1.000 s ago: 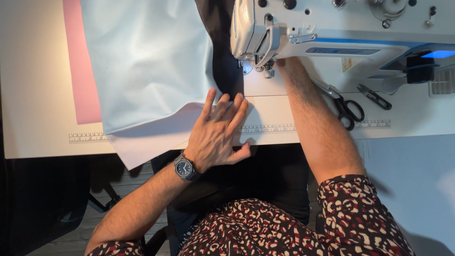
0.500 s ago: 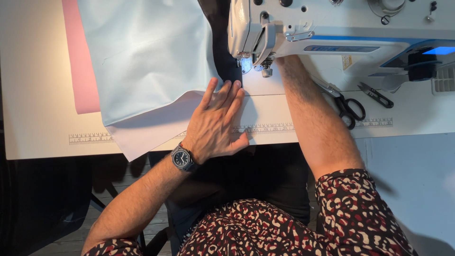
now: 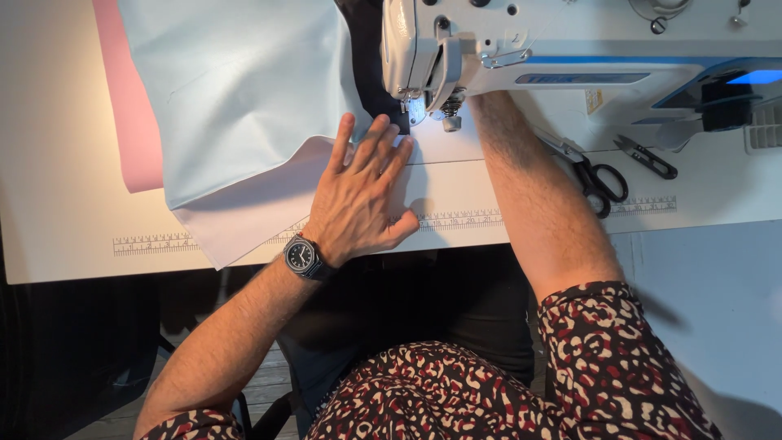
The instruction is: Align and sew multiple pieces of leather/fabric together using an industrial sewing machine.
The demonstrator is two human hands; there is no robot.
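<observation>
My left hand (image 3: 362,195) lies flat with fingers spread on pale fabric (image 3: 244,90), pressing it onto the white table (image 3: 57,187) just left of the needle area (image 3: 436,110) of a white sewing machine (image 3: 554,49). A dark wristwatch (image 3: 301,255) sits on that wrist. My right forearm (image 3: 538,187) reaches under the machine's arm, and the hand itself is hidden behind the machine head. A strip of dark fabric (image 3: 366,73) runs next to the needle.
Black-handled scissors (image 3: 590,171) and small thread snips (image 3: 648,156) lie on the table right of my forearm. A pink sheet (image 3: 126,106) lies under the pale fabric at left. A printed ruler strip (image 3: 155,243) runs along the table's front edge.
My left hand has slid forward with the pale fabric, toward the needle. The view has shifted slightly.
</observation>
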